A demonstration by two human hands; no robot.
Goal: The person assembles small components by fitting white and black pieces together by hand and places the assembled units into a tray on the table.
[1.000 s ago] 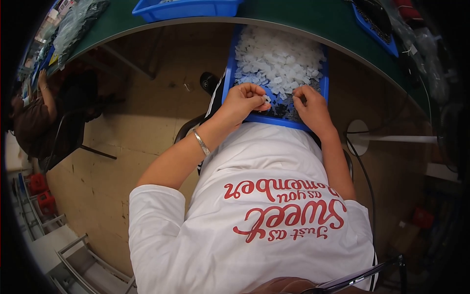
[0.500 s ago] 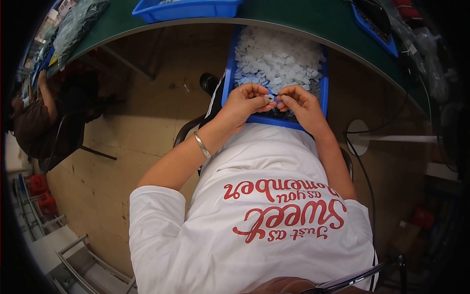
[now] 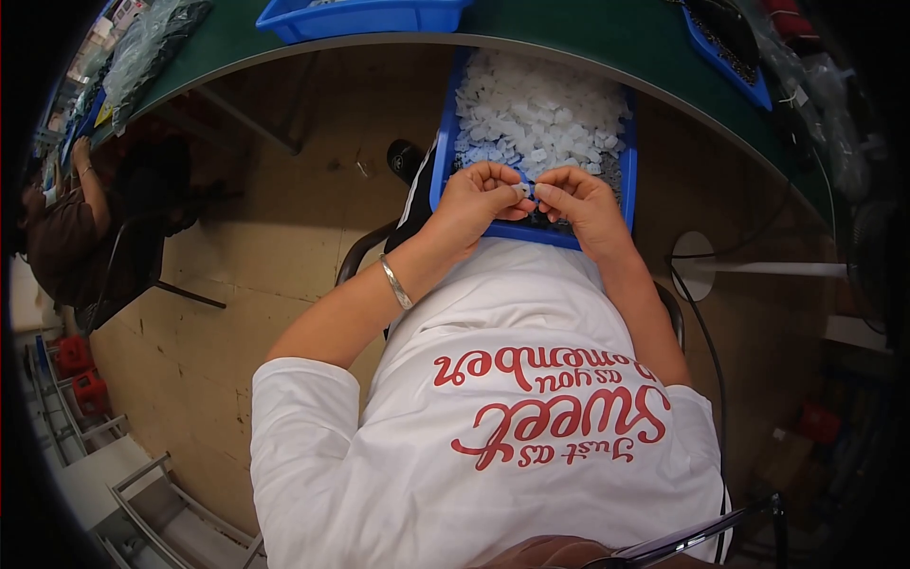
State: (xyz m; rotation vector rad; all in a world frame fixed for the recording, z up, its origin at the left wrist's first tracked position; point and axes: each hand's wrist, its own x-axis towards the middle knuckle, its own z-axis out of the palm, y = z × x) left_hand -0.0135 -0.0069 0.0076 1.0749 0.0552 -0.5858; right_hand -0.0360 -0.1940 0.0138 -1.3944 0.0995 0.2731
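A blue tray (image 3: 440, 171) rests across my lap, its far end under the table edge. White translucent plastic pieces (image 3: 540, 95) are heaped in its far part, with small dark parts (image 3: 614, 173) around them and near my hands. Over the near end, my left hand (image 3: 476, 201) pinches a small whitish plastic piece (image 3: 520, 190) between thumb and forefinger. My right hand (image 3: 583, 204) is closed against the same spot, thumb and forefinger pressed together at the piece's right side. What lies between the right fingertips is too small to make out.
A green table (image 3: 531, 21) curves across the top, bearing a blue bin (image 3: 365, 19), a tray of dark parts (image 3: 725, 52) and plastic bags (image 3: 152, 57). Another person (image 3: 66, 223) sits at the far left. A black cable (image 3: 706, 322) and a white pole (image 3: 773, 269) stand at right.
My right hand has shifted slightly left, bringing its fingertips closer to the piece in my left fingers. The left hand has barely moved.
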